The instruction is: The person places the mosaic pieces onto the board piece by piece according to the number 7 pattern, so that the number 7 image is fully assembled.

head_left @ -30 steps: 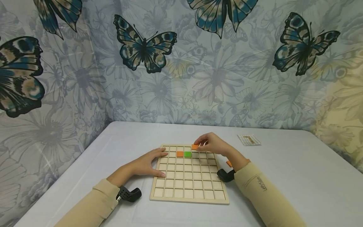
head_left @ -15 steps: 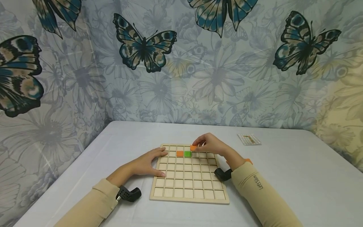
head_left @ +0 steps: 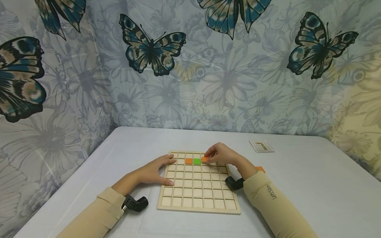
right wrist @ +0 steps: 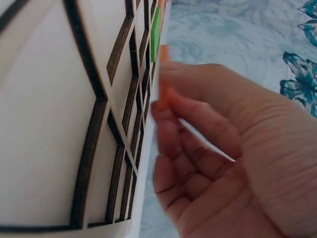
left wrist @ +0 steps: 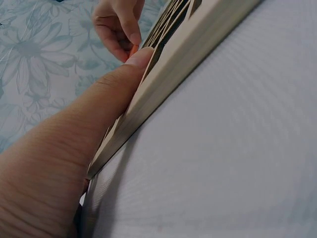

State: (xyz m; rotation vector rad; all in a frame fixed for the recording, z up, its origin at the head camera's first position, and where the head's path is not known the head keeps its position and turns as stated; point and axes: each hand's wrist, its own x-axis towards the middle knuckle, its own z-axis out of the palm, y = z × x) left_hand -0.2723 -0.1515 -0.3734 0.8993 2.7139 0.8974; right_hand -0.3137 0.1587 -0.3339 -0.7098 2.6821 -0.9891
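Note:
A light wooden grid board (head_left: 197,210) lies on the table in the head view. An orange square tile (head_left: 189,161) and a green square tile (head_left: 197,161) sit side by side in its second row from the far edge. My right hand (head_left: 222,154) pinches another orange tile (head_left: 204,159) just right of the green one. In the right wrist view this pinched tile (right wrist: 164,52) stands on edge close to the board face; whether it touches is unclear. My left hand (head_left: 153,171) rests on the board's left edge, fingers and thumb spread, holding no tile.
Behind my right wrist, partly hidden, lie more orange pieces (head_left: 260,169) on the white table (head_left: 297,185). A small gridded card (head_left: 262,146) lies further back on the right. Black cameras are strapped at both wrists. A butterfly-patterned cloth hangs behind the table.
My right hand has brought the orange tile from beyond the board's far edge nearer and down, beside the green tile. The left hand and the board have stayed put.

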